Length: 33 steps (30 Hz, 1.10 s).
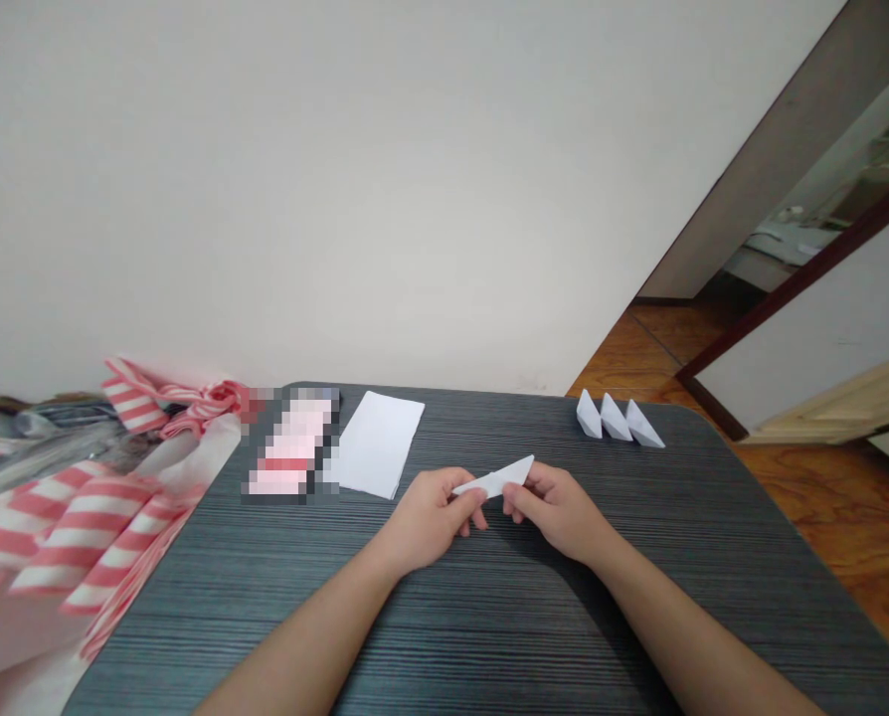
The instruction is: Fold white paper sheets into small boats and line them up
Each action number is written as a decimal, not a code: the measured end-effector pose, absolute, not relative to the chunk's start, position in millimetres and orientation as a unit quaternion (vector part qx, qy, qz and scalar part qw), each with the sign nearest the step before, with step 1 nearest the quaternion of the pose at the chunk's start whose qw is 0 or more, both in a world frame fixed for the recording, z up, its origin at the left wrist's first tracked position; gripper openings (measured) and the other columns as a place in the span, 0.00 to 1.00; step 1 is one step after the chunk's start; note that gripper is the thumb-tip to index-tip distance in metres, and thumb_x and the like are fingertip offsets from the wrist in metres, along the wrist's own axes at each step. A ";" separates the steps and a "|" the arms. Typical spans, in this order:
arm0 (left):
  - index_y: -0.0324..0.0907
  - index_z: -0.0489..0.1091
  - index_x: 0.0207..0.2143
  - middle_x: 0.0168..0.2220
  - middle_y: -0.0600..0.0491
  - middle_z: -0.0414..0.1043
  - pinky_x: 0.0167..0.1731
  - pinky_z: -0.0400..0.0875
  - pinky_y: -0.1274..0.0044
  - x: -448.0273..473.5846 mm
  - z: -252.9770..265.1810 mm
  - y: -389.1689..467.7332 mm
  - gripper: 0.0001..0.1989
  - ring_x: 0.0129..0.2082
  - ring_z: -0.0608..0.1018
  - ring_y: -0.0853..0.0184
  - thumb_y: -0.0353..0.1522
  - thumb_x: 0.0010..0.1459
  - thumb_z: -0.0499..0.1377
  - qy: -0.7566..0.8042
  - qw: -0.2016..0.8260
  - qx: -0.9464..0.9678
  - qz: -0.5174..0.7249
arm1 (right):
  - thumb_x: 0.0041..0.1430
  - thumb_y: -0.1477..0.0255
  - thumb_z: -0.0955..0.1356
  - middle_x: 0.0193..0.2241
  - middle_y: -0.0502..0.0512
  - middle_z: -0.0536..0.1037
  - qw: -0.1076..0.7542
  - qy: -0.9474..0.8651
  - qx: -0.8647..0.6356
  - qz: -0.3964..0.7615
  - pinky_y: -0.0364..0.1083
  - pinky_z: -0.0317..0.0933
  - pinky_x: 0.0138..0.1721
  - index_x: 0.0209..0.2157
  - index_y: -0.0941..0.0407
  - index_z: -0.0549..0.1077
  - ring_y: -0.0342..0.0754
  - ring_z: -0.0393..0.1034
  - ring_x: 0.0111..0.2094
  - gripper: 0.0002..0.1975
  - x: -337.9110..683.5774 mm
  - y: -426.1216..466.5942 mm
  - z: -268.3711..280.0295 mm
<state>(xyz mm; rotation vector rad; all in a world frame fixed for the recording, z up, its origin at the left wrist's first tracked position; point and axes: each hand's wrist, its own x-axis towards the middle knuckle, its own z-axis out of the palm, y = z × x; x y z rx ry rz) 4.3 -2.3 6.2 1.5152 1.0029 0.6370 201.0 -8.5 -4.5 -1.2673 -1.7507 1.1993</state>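
Note:
A small white folded paper boat (495, 481) is held between my two hands just above the dark table. My left hand (434, 512) pinches its left end, thumb on the near side. At the other end, the thumb and fingers of my right hand (560, 505) grip the paper, and a pointed corner rises to the upper right. Three similar folded paper boats (616, 420) stand in a row at the back right of the table. A stack of white paper sheets (379, 443) lies beyond my left hand.
The dark wood-grain table (444, 636) has rounded back corners and meets a pale wall (430, 199). A blurred-out, phone-shaped object (289, 447) lies left of the sheets. Red-and-white striped cloth (87, 527) is heaped beside the table's left edge. Wooden floor (847, 507) shows at right.

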 end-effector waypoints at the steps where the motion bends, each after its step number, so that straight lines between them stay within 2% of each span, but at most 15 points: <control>1: 0.38 0.69 0.27 0.24 0.52 0.72 0.22 0.63 0.81 4.4 6.9 -2.4 0.16 0.20 0.69 0.73 0.39 0.58 0.51 0.426 0.570 0.647 0.273 | 0.60 0.69 0.63 0.21 0.50 0.72 0.326 -0.673 -0.483 0.456 0.41 0.60 0.26 0.26 0.58 0.69 0.41 0.66 0.22 0.11 201.0 -8.7 -3.5; 13: 0.36 0.70 0.28 0.25 0.50 0.74 0.23 0.64 0.80 2.5 5.9 -3.3 0.19 0.20 0.69 0.72 0.40 0.59 0.49 0.412 0.597 0.631 0.275 | 0.61 0.66 0.61 0.20 0.50 0.70 0.362 -0.654 -0.496 0.442 0.41 0.59 0.26 0.25 0.58 0.67 0.41 0.64 0.21 0.14 201.5 -9.2 -6.3; 20: 0.38 0.69 0.33 0.25 0.54 0.69 0.23 0.62 0.81 5.3 7.8 -4.0 0.13 0.23 0.68 0.73 0.38 0.57 0.53 0.400 0.598 0.628 0.296 | 0.60 0.68 0.62 0.17 0.48 0.69 0.296 -0.684 -0.467 0.476 0.40 0.58 0.23 0.26 0.58 0.68 0.41 0.63 0.19 0.12 197.5 -9.6 0.4; 25: 0.39 0.67 0.32 0.23 0.55 0.67 0.21 0.61 0.81 6.8 2.0 -3.8 0.12 0.22 0.68 0.73 0.39 0.57 0.53 0.419 0.593 0.622 0.294 | 0.59 0.69 0.63 0.21 0.49 0.71 0.307 -0.675 -0.468 0.481 0.40 0.60 0.26 0.27 0.58 0.68 0.41 0.66 0.22 0.09 195.9 -9.7 -0.8; 30: 0.41 0.62 0.39 0.23 0.57 0.66 0.21 0.62 0.81 6.0 3.3 -4.7 0.11 0.21 0.69 0.72 0.38 0.59 0.51 0.414 0.598 0.606 0.321 | 0.61 0.69 0.62 0.23 0.50 0.72 0.326 -0.673 -0.469 0.470 0.41 0.60 0.28 0.29 0.58 0.69 0.41 0.66 0.24 0.10 196.7 -9.9 -1.7; 33: 0.41 0.62 0.37 0.24 0.56 0.66 0.23 0.62 0.81 6.3 5.8 -6.2 0.09 0.22 0.69 0.72 0.37 0.60 0.49 0.414 0.572 0.625 0.333 | 0.61 0.69 0.62 0.24 0.50 0.73 0.326 -0.677 -0.472 0.461 0.41 0.60 0.29 0.29 0.58 0.69 0.41 0.66 0.24 0.10 198.2 -9.5 -3.5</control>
